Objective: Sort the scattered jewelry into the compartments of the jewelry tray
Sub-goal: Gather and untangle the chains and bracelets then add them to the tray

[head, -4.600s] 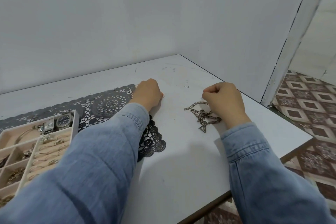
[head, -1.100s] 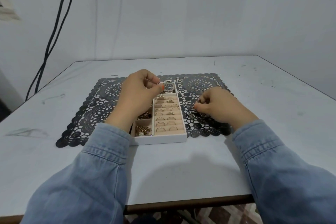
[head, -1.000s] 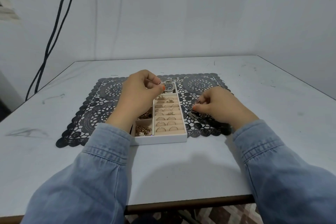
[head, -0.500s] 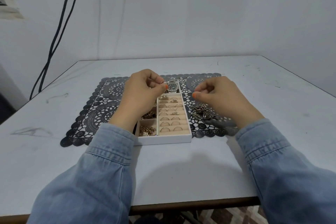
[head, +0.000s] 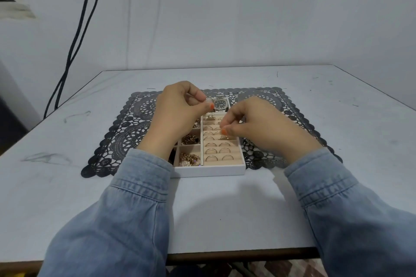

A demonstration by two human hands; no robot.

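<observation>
Two hands are above the jewelry tray [head: 209, 170], which stands on a black lace mat [head: 126, 132] on the white table [head: 337, 101]. The left hand [head: 177, 117] is at the tray's 11 o'clock with curled fingers. Its thumb and forefinger pinch a small ring [head: 208, 101] just beside the watch [head: 220, 105], which lies at the tray's 12 o'clock end. The right hand [head: 254, 128] is over the tray's 3 o'clock side, with thumb and forefinger tips pressed together above the ring rows [head: 217, 152]. I cannot tell if something is between them. A little of a chain [head: 247, 141] shows on the mat under this hand.
</observation>
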